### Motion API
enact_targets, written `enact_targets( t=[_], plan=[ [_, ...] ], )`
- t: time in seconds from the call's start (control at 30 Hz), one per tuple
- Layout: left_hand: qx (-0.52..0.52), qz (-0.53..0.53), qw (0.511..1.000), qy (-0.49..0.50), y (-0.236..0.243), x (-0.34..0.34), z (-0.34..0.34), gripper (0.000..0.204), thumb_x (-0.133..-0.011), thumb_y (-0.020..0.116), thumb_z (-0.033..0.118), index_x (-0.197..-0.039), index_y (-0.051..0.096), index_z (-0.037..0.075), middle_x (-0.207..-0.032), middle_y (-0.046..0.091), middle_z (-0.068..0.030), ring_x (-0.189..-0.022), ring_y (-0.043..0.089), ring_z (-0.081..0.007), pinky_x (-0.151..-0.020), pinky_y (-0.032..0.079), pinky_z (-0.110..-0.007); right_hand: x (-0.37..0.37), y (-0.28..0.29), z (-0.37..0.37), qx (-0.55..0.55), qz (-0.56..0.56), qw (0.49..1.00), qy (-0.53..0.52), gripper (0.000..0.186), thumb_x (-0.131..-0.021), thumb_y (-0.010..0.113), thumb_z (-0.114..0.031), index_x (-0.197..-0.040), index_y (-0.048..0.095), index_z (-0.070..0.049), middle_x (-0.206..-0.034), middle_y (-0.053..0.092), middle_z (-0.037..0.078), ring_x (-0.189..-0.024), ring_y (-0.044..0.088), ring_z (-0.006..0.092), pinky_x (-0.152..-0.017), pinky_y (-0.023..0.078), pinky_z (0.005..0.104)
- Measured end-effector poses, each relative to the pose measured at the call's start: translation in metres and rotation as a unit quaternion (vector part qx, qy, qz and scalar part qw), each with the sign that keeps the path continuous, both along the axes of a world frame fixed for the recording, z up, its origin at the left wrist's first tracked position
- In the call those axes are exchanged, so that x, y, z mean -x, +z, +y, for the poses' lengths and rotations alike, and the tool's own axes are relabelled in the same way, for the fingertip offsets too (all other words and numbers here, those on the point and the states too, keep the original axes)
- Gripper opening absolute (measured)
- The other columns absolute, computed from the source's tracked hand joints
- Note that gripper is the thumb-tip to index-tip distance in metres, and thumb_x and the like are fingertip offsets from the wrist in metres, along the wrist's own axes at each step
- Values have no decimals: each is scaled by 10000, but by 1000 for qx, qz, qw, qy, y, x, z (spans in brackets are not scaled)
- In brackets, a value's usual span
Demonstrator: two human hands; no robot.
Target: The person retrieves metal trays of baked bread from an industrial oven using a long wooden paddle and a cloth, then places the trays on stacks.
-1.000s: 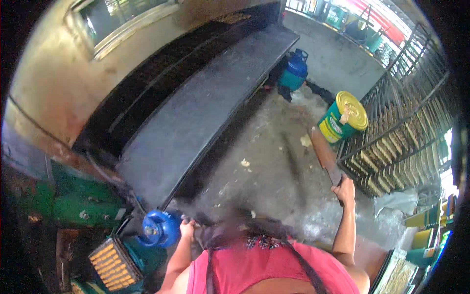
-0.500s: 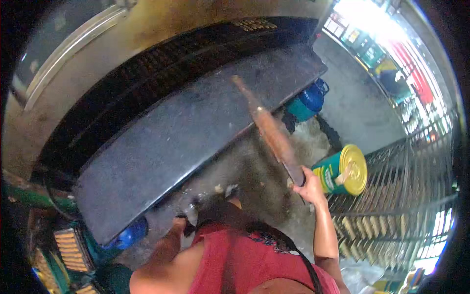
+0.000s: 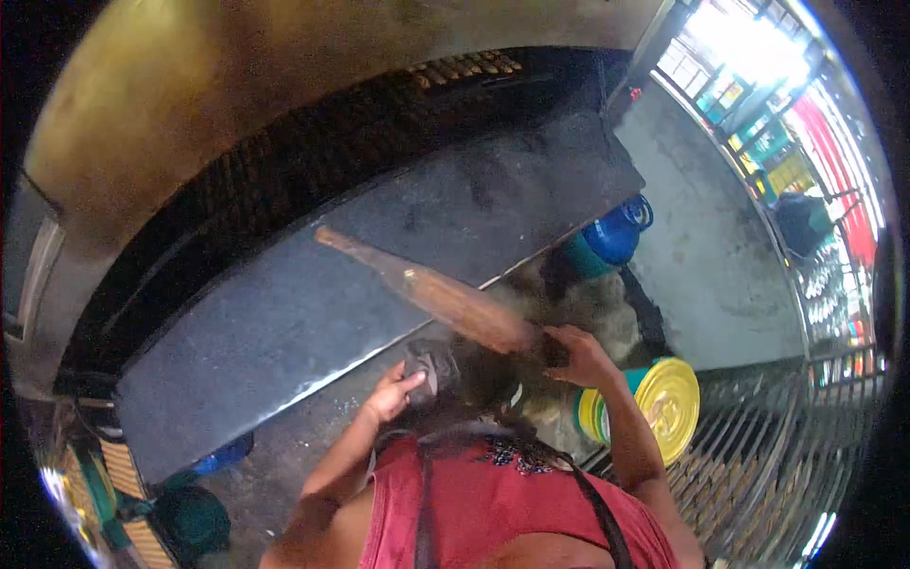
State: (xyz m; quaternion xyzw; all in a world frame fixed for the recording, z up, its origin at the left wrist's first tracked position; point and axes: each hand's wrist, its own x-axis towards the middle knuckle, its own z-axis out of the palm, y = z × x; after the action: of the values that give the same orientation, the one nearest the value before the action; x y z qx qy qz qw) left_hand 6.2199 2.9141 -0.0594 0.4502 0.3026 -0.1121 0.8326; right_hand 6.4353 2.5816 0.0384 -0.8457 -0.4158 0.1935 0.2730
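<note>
My right hand (image 3: 586, 358) is closed round the near end of a long wooden paddle (image 3: 460, 305), where a dark grey part shows at the grip. The paddle slants up to the left, its narrow tip above the dark metal ledge (image 3: 284, 327). In my left hand (image 3: 387, 398) is a bunched dark grey cloth (image 3: 436, 368), with the thumb pressed over it, just below the ledge's front edge. Whether the cloth touches the paddle I cannot tell.
Behind the ledge, a dark oven opening (image 3: 237, 204) holds rows of small bread pieces (image 3: 469, 68). A blue container (image 3: 616, 232) stands by the ledge's right end. Near my right forearm are a yellow-lidded tin (image 3: 668, 408) and a slatted metal rack (image 3: 749, 446). Trays (image 3: 121, 469) stand at the left.
The paddle has swung left and flattened, its tip now further left over the ledge. My left hand has risen into clearer view with the cloth. The view has shifted.
</note>
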Motion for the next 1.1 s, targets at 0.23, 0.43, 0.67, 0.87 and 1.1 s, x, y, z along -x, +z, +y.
enact_targets(
  t=[0.23,0.43,0.67,0.87,1.1],
  plan=[
    [54,24,970,235,23,-75,-114,207,-905,644,278,-1083,574,200,-938,621,56,-802,583,-100,-611,483,-288,-87,2,17,4,-99,973,206,781,-782,697,-475,-1381,415,-61,-1246,539,221,-1101,566,383,-897,486,457],
    [-311,44,912,264,18,-129,-157,608,-851,673,430,-1095,503,-100,-1028,580,-142,-913,575,-234,-773,492,-386,-258,85,-6,-19,-107,976,190,543,-819,638,-420,-1214,580,-53,-1169,599,179,-1071,578,358,-903,471,459],
    [-327,0,854,404,44,-179,-207,599,-838,719,278,-1253,440,-50,-1103,570,-148,-952,551,-232,-839,465,-353,-586,271,-89,-281,-237,885,-286,460,-818,700,-338,-1150,624,-29,-984,681,79,-793,622,145,-686,514,299],
    [-544,57,720,428,2,-184,-237,496,-839,720,224,-1123,499,-117,-1090,578,-166,-976,549,-224,-878,447,-352,-727,343,-42,-493,-80,848,-179,583,-922,546,-311,-1392,392,-2,-1224,551,155,-1125,520,234,-887,505,383],
    [-383,102,684,612,55,-241,-318,317,-888,665,267,-1015,559,-3,-896,578,-69,-809,552,-176,-755,461,-327,-714,296,0,-519,-537,659,-88,823,-754,775,-299,-1399,382,28,-1303,536,215,-1206,516,314,-1052,369,400]
  ],
)
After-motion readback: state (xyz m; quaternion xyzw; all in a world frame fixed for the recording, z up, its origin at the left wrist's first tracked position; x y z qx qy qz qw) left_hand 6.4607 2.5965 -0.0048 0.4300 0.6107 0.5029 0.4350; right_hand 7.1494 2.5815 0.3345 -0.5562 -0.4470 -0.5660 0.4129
